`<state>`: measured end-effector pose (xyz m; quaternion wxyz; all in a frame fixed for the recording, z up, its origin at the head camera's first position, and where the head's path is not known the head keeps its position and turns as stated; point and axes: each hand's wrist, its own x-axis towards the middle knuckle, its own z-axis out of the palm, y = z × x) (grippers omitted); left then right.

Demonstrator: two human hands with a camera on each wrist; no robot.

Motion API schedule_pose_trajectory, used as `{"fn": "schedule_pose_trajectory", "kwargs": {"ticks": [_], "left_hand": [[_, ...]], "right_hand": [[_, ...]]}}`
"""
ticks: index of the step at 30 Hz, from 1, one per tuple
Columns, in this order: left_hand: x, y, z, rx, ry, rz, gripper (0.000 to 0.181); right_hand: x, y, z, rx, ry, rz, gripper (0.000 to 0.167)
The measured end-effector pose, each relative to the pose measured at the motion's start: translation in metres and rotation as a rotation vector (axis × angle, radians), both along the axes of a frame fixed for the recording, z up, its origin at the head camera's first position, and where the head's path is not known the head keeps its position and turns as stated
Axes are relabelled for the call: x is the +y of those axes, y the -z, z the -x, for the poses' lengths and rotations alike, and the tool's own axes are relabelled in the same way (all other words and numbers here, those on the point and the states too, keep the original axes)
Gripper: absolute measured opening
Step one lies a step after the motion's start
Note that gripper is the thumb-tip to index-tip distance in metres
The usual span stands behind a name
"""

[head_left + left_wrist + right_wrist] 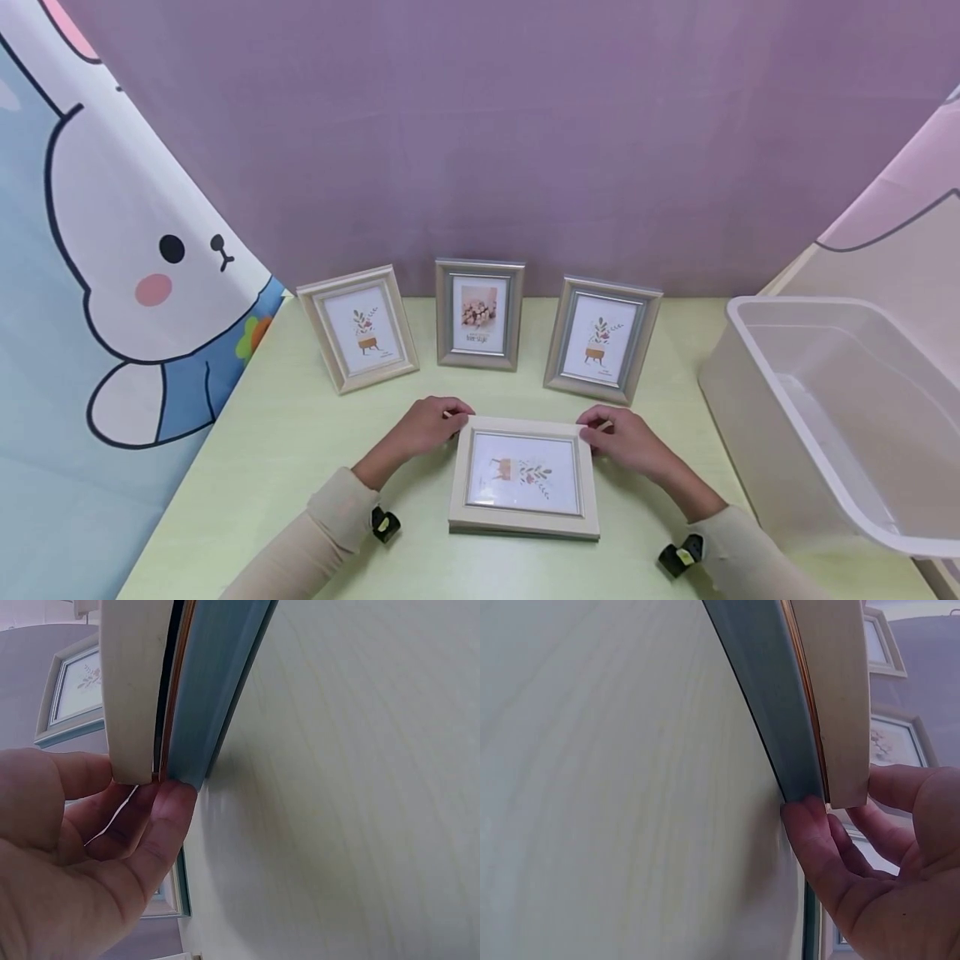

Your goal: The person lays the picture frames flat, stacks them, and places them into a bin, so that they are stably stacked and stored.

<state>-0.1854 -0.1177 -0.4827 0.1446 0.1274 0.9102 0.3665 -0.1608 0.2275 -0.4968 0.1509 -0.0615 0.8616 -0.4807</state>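
Two picture frames lie stacked on the table, a cream picture frame [524, 525] uppermost with a plant-in-pot print. Beneath it is a blue-grey picture frame [217, 675], its edge plain in both wrist views. At the stack's far left corner my left hand [431, 427] pinches the frames between thumb and fingers. My right hand [626, 435] pinches the far right corner likewise, with a fingertip on the cream frame's edge and another digit against the blue-grey one [769, 682]. Behind the hands stand a cream frame [339, 333] and two grey-brown frames [480, 360] [641, 350].
A large beige plastic bin [795, 433] stands at the right of the pale yellow-green table [247, 467]. Purple cloth [525, 133] hangs behind, and a cloth with a cartoon rabbit [120, 275] hangs on the left.
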Motion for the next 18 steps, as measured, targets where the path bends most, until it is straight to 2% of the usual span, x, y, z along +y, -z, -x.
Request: {"fn": "schedule_pose_trajectory", "kwargs": {"ticks": [8,12,15,18], "left_hand": [[0.000,-0.003,0.002,0.005,0.018,0.008,0.021],[0.003,-0.010,0.007,0.010,0.006,-0.024,0.023],[0.008,-0.018,0.013,0.033,0.003,-0.051,0.026],[0.017,-0.026,0.020,0.054,0.011,-0.076,0.029]], "right_hand": [[0.002,-0.006,0.000,0.016,-0.008,-0.011,0.016],[0.005,-0.015,0.005,0.079,0.009,-0.005,0.021],[0.009,-0.024,0.011,0.159,0.043,0.021,0.024],[0.012,-0.036,0.018,0.237,0.114,0.042,0.025]]}}
